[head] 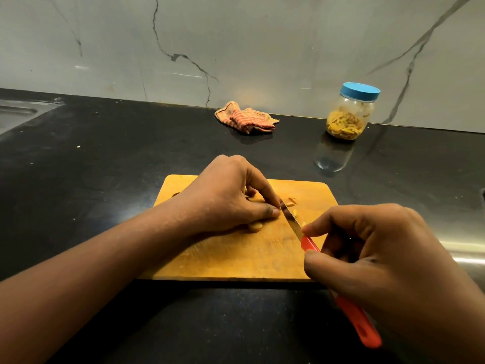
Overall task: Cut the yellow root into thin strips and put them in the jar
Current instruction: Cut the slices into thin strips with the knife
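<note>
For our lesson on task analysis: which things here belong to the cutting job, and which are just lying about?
Belong to the job: knife in right hand, yellow root held by left hand, cut strips, cutting board, jar.
Lying about: striped cloth, sink.

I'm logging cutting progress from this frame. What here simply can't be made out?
1. Head view: the yellow root lies mostly under the left hand; how much is left is hidden.
2. Head view: the right hand covers the middle of the knife handle.
3. Head view: strips in the jar are too small to count.
4. Head view: the sink is cut off by the left edge.
</note>
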Demonstrator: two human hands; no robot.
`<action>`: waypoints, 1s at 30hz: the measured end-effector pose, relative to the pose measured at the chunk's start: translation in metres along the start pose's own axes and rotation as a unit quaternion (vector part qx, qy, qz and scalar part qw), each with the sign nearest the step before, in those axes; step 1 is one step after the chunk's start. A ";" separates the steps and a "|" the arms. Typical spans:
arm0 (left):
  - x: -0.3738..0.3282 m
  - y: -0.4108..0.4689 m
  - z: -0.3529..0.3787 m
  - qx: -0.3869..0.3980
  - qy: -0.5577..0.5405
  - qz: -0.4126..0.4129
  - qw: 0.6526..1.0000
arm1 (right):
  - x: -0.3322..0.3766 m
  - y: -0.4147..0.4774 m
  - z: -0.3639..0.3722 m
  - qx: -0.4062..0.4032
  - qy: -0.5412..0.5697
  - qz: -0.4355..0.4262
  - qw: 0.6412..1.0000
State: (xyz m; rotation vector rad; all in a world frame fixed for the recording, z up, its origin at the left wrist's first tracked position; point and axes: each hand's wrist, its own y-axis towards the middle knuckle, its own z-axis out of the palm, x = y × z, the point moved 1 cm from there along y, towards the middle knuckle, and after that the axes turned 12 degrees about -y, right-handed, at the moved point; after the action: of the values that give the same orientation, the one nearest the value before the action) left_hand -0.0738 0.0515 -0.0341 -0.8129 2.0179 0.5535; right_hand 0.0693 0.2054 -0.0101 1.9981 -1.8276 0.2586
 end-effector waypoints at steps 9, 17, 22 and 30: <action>-0.005 0.002 0.002 -0.016 0.021 -0.017 0.999 | 0.001 0.008 -0.004 0.037 -0.012 -0.007 0.999; -0.006 0.002 0.000 -0.027 0.007 -0.039 0.999 | 0.001 0.019 0.001 0.046 -0.064 -0.021 0.997; -0.007 0.001 -0.001 -0.025 -0.017 -0.059 0.998 | -0.002 -0.001 -0.007 0.059 -0.063 -0.028 0.996; -0.008 -0.004 0.001 -0.018 -0.032 -0.067 0.997 | 0.002 -0.002 -0.008 0.013 -0.039 -0.017 0.999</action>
State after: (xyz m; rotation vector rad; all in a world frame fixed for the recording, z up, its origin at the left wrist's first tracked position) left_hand -0.0677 0.0521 -0.0283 -0.9339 1.8841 0.5327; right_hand 0.0725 0.2068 -0.0026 2.0822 -1.8448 0.1986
